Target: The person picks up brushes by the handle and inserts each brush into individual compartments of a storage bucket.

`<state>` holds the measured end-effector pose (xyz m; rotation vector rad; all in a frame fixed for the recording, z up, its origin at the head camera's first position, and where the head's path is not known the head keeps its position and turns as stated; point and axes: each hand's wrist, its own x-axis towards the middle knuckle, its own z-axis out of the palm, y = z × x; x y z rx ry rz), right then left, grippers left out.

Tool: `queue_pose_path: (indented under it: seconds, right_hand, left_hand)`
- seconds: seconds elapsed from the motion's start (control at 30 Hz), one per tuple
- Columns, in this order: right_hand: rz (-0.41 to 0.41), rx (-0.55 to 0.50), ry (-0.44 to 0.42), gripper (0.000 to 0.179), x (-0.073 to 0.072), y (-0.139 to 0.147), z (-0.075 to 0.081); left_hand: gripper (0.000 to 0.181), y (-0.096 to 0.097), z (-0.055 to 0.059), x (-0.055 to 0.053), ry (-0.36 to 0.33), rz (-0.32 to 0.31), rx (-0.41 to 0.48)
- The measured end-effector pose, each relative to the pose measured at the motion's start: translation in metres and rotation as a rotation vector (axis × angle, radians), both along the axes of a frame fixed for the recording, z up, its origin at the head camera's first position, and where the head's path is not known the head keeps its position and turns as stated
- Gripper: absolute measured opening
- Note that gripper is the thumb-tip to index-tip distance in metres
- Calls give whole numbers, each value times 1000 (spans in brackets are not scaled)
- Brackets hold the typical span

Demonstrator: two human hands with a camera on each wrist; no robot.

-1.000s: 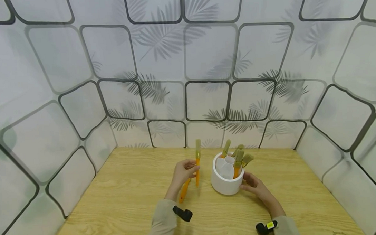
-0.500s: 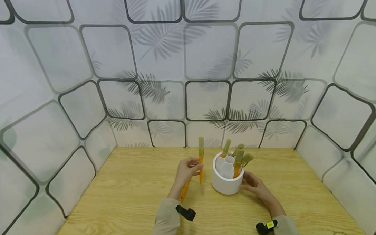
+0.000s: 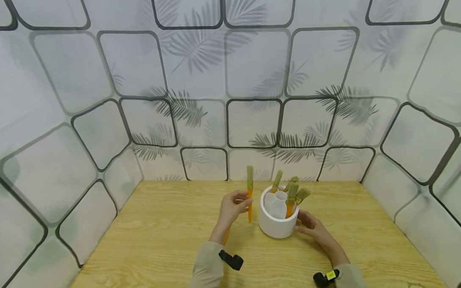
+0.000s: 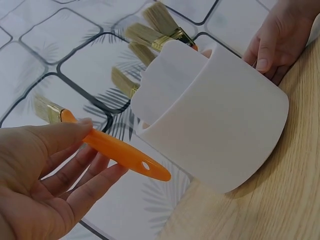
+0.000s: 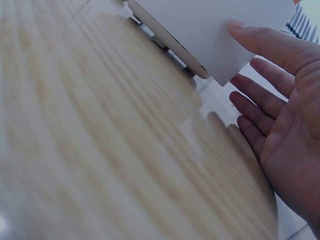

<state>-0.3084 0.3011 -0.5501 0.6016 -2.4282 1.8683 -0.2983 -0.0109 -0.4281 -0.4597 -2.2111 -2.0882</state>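
Note:
My left hand point(image 3: 232, 206) pinches a paintbrush point(image 4: 120, 150) by its orange handle, bristles up, just left of a round white holder point(image 3: 276, 227). Inside that holder is a white divider point(image 4: 172, 75), with several brushes point(image 3: 292, 195) standing bristles up. In the left wrist view the held brush's handle end is apart from the holder's wall. At the holder's right side rests my right hand point(image 3: 313, 230), its thumb touching the wall and its fingers extended point(image 5: 257, 97) beside the base. Another orange brush handle point(image 3: 227, 236) lies on the table, mostly hidden behind my left wrist.
The holder stands on a wood-grain table point(image 3: 161, 231). Patterned white curtains point(image 3: 203, 119) enclose the table at the back and on both sides.
My left hand has moved a little right and away from me with the paintbrush, closer to the holder. The handle on the table has become more covered. My right hand stays in place.

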Motion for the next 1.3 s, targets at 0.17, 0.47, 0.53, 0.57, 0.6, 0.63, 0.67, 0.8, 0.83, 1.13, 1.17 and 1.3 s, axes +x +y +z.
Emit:
queue_pose_path:
  seconds: [0.17,0.47,0.53,0.57,0.6,0.63,0.67,0.8,0.83,1.13,1.17,1.3]
  right_hand:
    - [1,6,-5,55,3,-2,5]
    - [25,-5,7,56,2,0,1]
    - [37,-8,17,56,1,1,0]
    - [42,-10,21,56,1,1,-1]
    - [46,-12,24,55,1,1,-1]
    - [46,-15,27,55,1,1,-1]
    - [47,-16,27,55,1,1,-1]
    - [35,-13,28,55,1,1,-1]
    - [31,-12,28,55,1,1,-1]
    - [2,1,-30,56,2,0,0]
    - [3,2,-41,56,2,0,1]
    - [2,8,-79,57,3,0,4]
  left_hand:
    - [27,3,1,-1,-10,9,18]
    - [27,8,6,-1,26,14,42]
    - [27,9,6,-1,35,13,47]
    - [27,10,7,-1,37,13,48]
    - [27,10,7,-1,40,13,48]
    - [27,11,7,-1,47,14,47]
    - [27,12,8,-1,47,14,44]
    - [28,14,10,-2,60,16,41]
    - [28,15,11,-2,60,16,43]
    - [29,22,16,-2,74,13,83]
    - [28,22,16,-2,77,14,87]
    - [27,26,15,-3,85,19,102]
